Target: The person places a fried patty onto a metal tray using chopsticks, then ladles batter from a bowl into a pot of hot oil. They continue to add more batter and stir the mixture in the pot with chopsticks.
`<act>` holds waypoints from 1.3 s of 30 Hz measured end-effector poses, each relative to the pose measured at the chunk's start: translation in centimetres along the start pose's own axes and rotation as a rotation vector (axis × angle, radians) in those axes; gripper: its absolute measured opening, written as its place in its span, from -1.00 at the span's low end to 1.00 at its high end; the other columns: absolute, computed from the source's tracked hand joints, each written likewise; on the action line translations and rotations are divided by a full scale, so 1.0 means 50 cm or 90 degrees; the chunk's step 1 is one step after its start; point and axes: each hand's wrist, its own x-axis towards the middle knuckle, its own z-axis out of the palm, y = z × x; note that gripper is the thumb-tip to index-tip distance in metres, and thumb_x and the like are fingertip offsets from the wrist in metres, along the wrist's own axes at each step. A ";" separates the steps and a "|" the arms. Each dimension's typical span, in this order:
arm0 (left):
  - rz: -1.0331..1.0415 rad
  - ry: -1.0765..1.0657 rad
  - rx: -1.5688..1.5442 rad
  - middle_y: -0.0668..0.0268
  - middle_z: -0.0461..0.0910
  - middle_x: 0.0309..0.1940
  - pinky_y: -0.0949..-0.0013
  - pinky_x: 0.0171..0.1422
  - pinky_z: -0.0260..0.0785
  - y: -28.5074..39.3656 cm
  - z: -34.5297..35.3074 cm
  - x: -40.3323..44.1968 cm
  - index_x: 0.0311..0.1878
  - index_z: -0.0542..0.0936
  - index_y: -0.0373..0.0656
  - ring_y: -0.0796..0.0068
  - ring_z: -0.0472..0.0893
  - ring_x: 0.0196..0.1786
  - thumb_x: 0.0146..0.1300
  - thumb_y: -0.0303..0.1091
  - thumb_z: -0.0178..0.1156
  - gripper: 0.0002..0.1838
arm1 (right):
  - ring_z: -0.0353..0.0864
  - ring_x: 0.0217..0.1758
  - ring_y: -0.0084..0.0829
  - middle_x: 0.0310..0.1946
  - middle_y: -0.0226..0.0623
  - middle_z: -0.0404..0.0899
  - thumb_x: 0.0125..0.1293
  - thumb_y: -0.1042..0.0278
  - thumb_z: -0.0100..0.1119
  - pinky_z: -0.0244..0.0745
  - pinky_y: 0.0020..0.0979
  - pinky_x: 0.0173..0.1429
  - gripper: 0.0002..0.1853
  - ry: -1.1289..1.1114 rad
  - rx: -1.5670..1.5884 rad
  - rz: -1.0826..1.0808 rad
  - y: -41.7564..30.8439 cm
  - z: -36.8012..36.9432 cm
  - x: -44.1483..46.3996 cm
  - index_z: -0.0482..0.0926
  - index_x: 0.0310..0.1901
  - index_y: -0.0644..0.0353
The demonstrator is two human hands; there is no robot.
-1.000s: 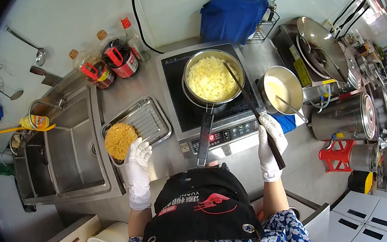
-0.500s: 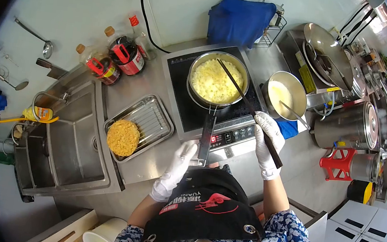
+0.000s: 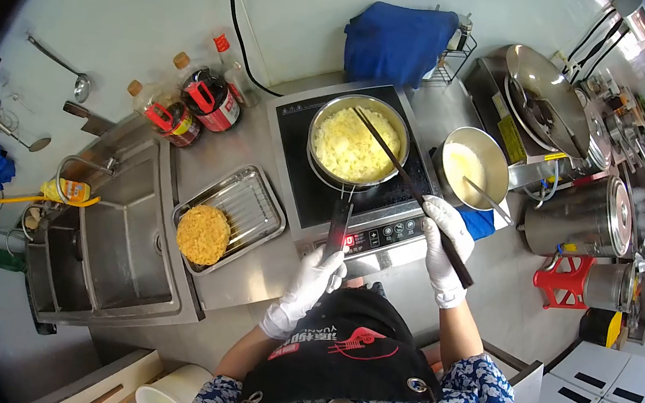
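My left hand (image 3: 311,285), in a white glove, is closed round the end of the dark handle (image 3: 340,224) of a steel saucepan (image 3: 313,148). The pan stands on a black cooktop (image 3: 292,186) and holds pale yellow, lumpy, frothy food (image 3: 357,145). In my gloved right hand (image 3: 445,249) is a pair of long dark chopsticks (image 3: 402,175), slanting up to the left. Their tips rest in or just over the food; which one I cannot tell. A steel bowl (image 3: 498,150) with pale yellow liquid and a spoon (image 3: 488,198) stands right of the cooktop.
Left of the cooktop lies a steel tray (image 3: 270,203) with a rack and a round golden noodle cake (image 3: 203,235). Bottles (image 3: 218,104) stand behind it, and a sink (image 3: 131,218) is farther left. A large wok (image 3: 550,88) sits at the back right, near a blue cloth (image 3: 398,42).
My left hand has moved up and right from beside the handle and closed on its end. The chopsticks' tips have shifted slightly left, still at the pan.
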 end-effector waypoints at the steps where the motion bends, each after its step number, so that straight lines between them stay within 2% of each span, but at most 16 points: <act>1: -0.004 0.002 0.000 0.47 0.44 -0.56 0.65 -0.61 0.15 0.000 0.001 0.000 -0.05 0.49 -0.16 0.74 0.35 -0.64 0.39 -0.26 0.00 -0.79 | 0.60 -0.06 -0.32 -0.12 -0.13 0.61 0.17 0.60 0.17 0.45 -0.40 0.08 -0.81 0.017 0.039 0.015 -0.010 -0.007 0.003 0.60 -0.15 0.32; 3: -0.005 0.007 0.003 0.46 0.44 -0.56 0.65 -0.62 0.15 -0.002 0.001 0.000 -0.05 0.49 -0.17 0.74 0.35 -0.65 0.39 -0.26 0.00 -0.78 | 0.58 -0.06 -0.35 -0.11 -0.17 0.60 0.22 0.57 0.14 0.45 -0.40 0.07 -0.83 0.073 0.116 0.033 -0.006 -0.014 0.013 0.59 -0.15 0.32; 4: -0.004 0.004 -0.003 0.46 0.44 -0.56 0.65 -0.63 0.14 -0.004 0.001 0.001 -0.04 0.49 -0.17 0.73 0.34 -0.66 0.39 -0.26 0.00 -0.78 | 0.58 -0.09 -0.39 -0.12 -0.19 0.60 0.27 0.51 0.10 0.45 -0.41 0.05 -0.83 0.110 0.196 0.119 -0.012 -0.014 0.013 0.59 -0.14 0.31; 7: 0.000 0.005 -0.016 0.45 0.45 -0.56 0.65 -0.64 0.13 -0.014 -0.001 0.004 -0.02 0.50 -0.17 0.73 0.35 -0.66 0.38 -0.26 0.02 -0.77 | 0.58 -0.15 -0.44 -0.15 -0.15 0.59 0.36 0.34 0.02 0.48 -0.44 0.00 -0.74 0.148 0.372 0.252 0.005 -0.021 0.027 0.54 -0.09 0.38; 9: -0.008 0.020 -0.013 0.45 0.45 -0.57 0.65 -0.64 0.13 -0.014 0.000 0.005 -0.03 0.51 -0.16 0.73 0.36 -0.67 0.37 -0.25 0.04 -0.77 | 0.57 -0.14 -0.44 -0.16 -0.16 0.58 0.38 0.29 0.00 0.51 -0.43 -0.03 -0.71 0.150 0.396 0.245 0.017 -0.022 0.035 0.52 -0.07 0.37; 12: -0.001 0.028 -0.007 0.46 0.46 -0.57 0.64 -0.65 0.12 -0.013 0.003 0.005 -0.04 0.52 -0.15 0.73 0.35 -0.67 0.37 -0.25 0.04 -0.77 | 0.59 -0.16 -0.42 -0.15 -0.16 0.57 0.40 0.25 -0.02 0.54 -0.44 -0.09 -0.71 0.196 0.490 0.309 0.035 -0.025 0.042 0.50 -0.06 0.32; 14: 0.000 0.032 -0.007 0.46 0.46 -0.57 0.64 -0.65 0.11 -0.014 0.004 0.003 -0.04 0.52 -0.15 0.73 0.35 -0.67 0.37 -0.25 0.04 -0.78 | 0.59 -0.15 -0.42 -0.14 -0.16 0.57 0.39 0.26 -0.02 0.55 -0.44 -0.09 -0.71 0.204 0.501 0.320 0.044 -0.028 0.043 0.50 -0.05 0.32; 16: 0.005 0.026 0.019 0.44 0.43 -0.54 0.66 -0.65 0.09 -0.018 0.002 0.003 0.05 0.47 -0.25 0.75 0.32 -0.66 0.40 -0.27 -0.02 -0.71 | 0.59 -0.14 -0.41 -0.14 -0.16 0.57 0.39 0.26 -0.02 0.55 -0.44 -0.10 -0.72 0.212 0.509 0.332 0.051 -0.032 0.042 0.50 -0.05 0.31; 32: -0.002 0.046 0.032 0.44 0.43 -0.55 0.66 -0.63 0.09 -0.003 0.015 -0.002 0.08 0.46 -0.25 0.74 0.31 -0.65 0.40 -0.28 -0.02 -0.69 | 0.58 -0.12 -0.43 -0.15 -0.20 0.56 0.37 0.20 0.04 0.55 -0.40 -0.06 -0.68 0.139 0.498 0.350 0.093 -0.013 0.045 0.51 -0.06 0.30; 34: -0.007 0.046 0.006 0.47 0.45 -0.56 0.66 -0.62 0.07 -0.005 0.013 -0.002 -0.05 0.53 -0.11 0.74 0.34 -0.65 0.38 -0.25 0.02 -0.79 | 0.58 -0.11 -0.42 -0.15 -0.20 0.56 0.37 0.20 0.04 0.56 -0.40 -0.07 -0.68 0.139 0.498 0.354 0.094 -0.011 0.046 0.51 -0.06 0.31; 39: -0.007 0.045 0.004 0.47 0.45 -0.56 0.66 -0.62 0.08 -0.006 0.014 -0.002 -0.03 0.52 -0.11 0.74 0.33 -0.65 0.38 -0.25 0.03 -0.78 | 0.59 -0.13 -0.43 -0.16 -0.20 0.56 0.37 0.24 0.05 0.57 -0.42 -0.11 -0.70 0.137 0.500 0.358 0.091 -0.020 0.050 0.50 -0.06 0.32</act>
